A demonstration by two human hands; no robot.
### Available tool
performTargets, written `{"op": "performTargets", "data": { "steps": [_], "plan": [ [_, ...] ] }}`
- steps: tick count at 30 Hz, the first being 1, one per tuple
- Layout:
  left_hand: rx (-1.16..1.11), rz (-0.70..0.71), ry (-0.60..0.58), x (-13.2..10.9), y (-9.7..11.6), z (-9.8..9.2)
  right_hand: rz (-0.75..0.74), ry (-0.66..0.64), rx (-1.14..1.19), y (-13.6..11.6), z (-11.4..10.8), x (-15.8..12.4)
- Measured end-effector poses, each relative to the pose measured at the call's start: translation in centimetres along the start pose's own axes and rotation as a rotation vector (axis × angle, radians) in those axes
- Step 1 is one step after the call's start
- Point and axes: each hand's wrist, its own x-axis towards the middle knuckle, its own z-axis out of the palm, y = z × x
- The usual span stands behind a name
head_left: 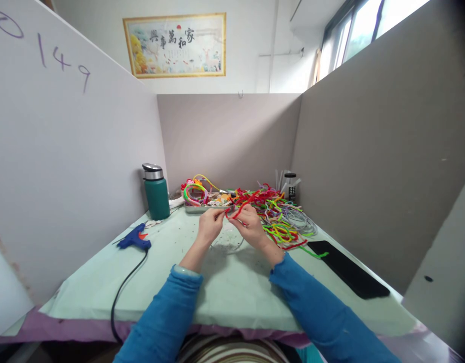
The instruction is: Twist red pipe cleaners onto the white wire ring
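Between my two hands, raised over the middle of the table, is a red pipe cleaner (238,212) with a small bend near my fingertips. My left hand (211,224) pinches one end of it between thumb and fingers. My right hand (251,226) is closed on it a little further along, and its tip points up to the right. Behind my right hand lies a tangled heap of pipe cleaners (281,229) in red, yellow, green and grey. A metal tray (196,209) with colourful bent pieces stands just past my left hand.
A blue glue gun (136,238) with a black cord lies at the left. Behind it stands a green bottle (157,196). On the right is a black flat mat (348,269); a dark-lidded jar (290,187) stands at the back. Grey partitions (228,136) enclose the table.
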Motion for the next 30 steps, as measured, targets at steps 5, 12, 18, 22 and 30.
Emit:
{"op": "performTargets", "data": {
  "steps": [5, 12, 18, 22, 30],
  "plan": [
    [0.078, 0.176, -0.062, -0.5, 0.4, 0.1, 0.226, 0.101, 0.261, -0.5, -0.7, 0.7],
    [-0.004, 0.307, -0.158, -1.1, 0.9, 0.4, 0.624, 0.105, 0.593, 0.3, -1.1, 1.2],
    [-0.017, 0.372, -0.149, -1.3, 0.9, 0.6, 0.788, 0.125, 0.715, 1.5, -0.4, 0.8],
    [-0.017, 0.387, -0.131, -1.4, 1.0, 0.7, 0.853, 0.113, 0.678, 1.9, 0.1, 0.5],
    [-0.119, 0.283, -0.087, -1.3, 1.2, 0.5, 0.974, -0.001, 0.709, 2.1, 0.1, 0.1]
  ]
}}
